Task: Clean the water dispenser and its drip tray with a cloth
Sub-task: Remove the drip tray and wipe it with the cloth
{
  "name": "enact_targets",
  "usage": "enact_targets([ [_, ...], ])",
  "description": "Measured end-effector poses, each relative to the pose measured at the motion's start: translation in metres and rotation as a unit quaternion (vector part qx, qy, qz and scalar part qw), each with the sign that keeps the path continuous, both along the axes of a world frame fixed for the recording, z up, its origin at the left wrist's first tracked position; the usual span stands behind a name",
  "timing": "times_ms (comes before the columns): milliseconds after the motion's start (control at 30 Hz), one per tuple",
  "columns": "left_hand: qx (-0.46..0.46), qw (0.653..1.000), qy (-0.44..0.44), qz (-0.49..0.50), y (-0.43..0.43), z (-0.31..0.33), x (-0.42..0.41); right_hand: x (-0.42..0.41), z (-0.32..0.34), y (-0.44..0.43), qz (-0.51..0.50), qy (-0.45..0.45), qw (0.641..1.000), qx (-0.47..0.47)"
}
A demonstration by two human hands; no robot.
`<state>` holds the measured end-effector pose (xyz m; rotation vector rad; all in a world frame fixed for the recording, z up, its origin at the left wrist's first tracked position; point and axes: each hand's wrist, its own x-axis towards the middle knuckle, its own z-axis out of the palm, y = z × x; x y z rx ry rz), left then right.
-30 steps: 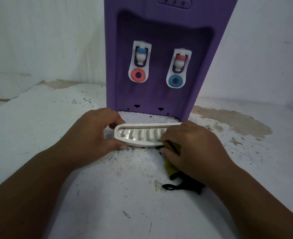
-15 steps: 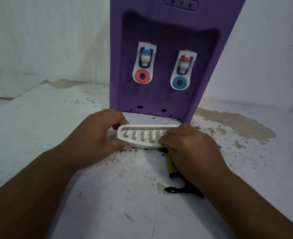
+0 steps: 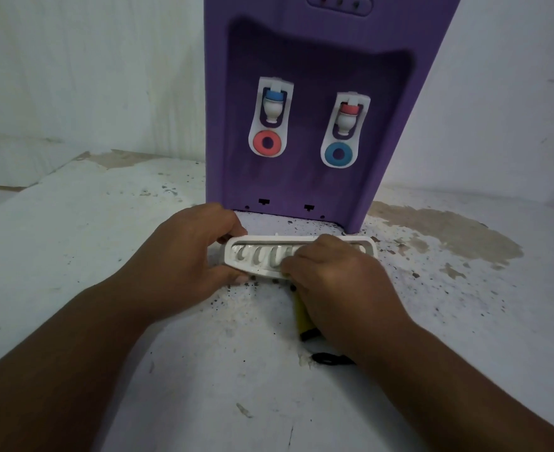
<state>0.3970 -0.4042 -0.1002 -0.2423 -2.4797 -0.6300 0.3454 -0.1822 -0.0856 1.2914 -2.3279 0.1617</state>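
Lying crosswise before the purple water dispenser [image 3: 315, 102], white drip tray [image 3: 301, 259], long axis left-right, left hand [image 3: 191, 252] clasping its left end, right hand [image 3: 337, 282] curled over a yellow cloth [image 3: 301, 313] on its slots.

Both hands [image 3: 191, 256] on drip tray [image 3: 259, 262]

Bench [image 3: 106, 256]: white, worn, with brown bare patches and black specks.
On it: purple dispenser [image 3: 301, 93] at back; white drip tray [image 3: 259, 261] just before it; black loop [image 3: 326, 358] nearer.
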Motion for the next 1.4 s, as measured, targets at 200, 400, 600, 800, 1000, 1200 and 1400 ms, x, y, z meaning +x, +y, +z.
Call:
enact_targets([
  [200, -0.027, 1.0, 0.011, 0.001, -0.002, 0.002, 0.001, -0.006, 0.0, 0.01, -0.022, -0.04, 0.999, -0.002],
  [400, -0.031, 0.999, 0.009, -0.004, 0.003, 0.002, -0.001, 0.002, 0.001, 0.001, 0.003, -0.02, 1.0, -0.018],
  [600, -0.05, 0.998, 0.017, -0.02, 0.009, 0.001, -0.002, 0.004, -0.005, -0.018, 0.061, -0.023, 0.996, -0.067],
  [800, -0.041, 0.999, -0.001, -0.01, 0.007, 0.002, -0.003, 0.004, 0.003, -0.004, 0.055, -0.062, 0.988, -0.129],
  [1000, -0.03, 0.999, 0.002, -0.025, 0.011, 0.0, -0.004, 0.001, -0.002, -0.026, 0.05, -0.165, 0.985, -0.033],
  [1200, -0.047, 0.999, -0.012, -0.016, 0.007, 0.0, -0.003, -0.002, 0.001, -0.002, 0.048, -0.059, 0.995, -0.067],
  [1400, -0.064, 0.998, -0.016, -0.013, 0.008, -0.001, -0.004, -0.002, 0.005, -0.001, -0.009, -0.111, 0.994, -0.017],
])
